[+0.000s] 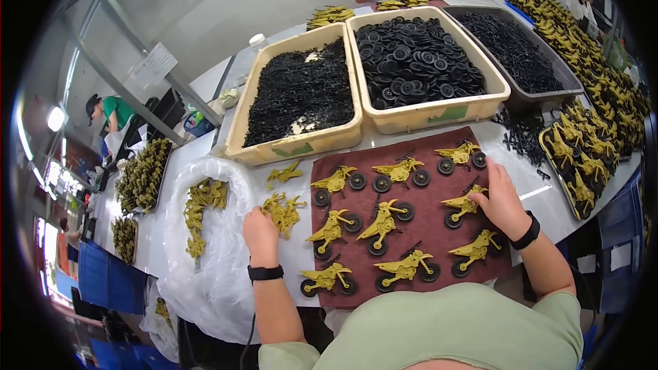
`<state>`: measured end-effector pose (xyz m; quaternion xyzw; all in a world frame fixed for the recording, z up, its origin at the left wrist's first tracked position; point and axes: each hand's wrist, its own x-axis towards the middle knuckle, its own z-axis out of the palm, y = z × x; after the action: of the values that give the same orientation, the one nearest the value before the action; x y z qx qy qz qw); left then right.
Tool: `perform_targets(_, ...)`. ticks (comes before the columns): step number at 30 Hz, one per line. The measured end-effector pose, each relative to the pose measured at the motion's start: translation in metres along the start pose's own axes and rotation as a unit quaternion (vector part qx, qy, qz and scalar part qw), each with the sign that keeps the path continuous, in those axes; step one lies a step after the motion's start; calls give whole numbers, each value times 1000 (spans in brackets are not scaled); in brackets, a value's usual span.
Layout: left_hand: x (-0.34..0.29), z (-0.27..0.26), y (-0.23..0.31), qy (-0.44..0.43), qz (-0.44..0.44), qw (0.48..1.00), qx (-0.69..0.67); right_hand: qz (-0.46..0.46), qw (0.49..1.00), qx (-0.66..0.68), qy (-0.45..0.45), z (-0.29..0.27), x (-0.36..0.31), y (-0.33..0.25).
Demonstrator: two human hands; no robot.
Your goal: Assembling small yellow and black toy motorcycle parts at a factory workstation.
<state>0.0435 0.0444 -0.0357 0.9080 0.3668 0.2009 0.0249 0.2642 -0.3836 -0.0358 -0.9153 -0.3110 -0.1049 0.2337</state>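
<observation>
Several olive-yellow toy motorbikes with black wheels lie in rows on a dark red mat [432, 223] in front of me. My right hand [502, 200] rests on the bike [462, 205] at the mat's right edge, fingers curled on it. At the mat's left edge, my left hand [260, 231] reaches into a small heap of loose yellow bike frames [284, 211]; its fingers are hidden. Both wrists wear black bands.
A clear plastic bag [205, 260] with more frames lies at left. Beyond the mat stand a cream bin of small black parts [299, 92], a cream bin of black wheels [418, 62] and a grey bin [514, 44]. A tray of finished bikes [582, 157] sits right. A person sits opposite.
</observation>
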Motion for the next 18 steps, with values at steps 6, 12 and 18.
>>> perform_targets(6, 15, 2, -38, -97, -47, 993, -41, 48, 984, 169, 30, -10, 14, -38)
perform_targets(12, 21, -19, -27, -98, -44, 985, -135, -12, 977, 211, 33, -17, 18, -59)
perform_targets(18, 27, -33, 38, 17, 118, 953, -278, -21, 971, 236, 31, -23, 11, -65)
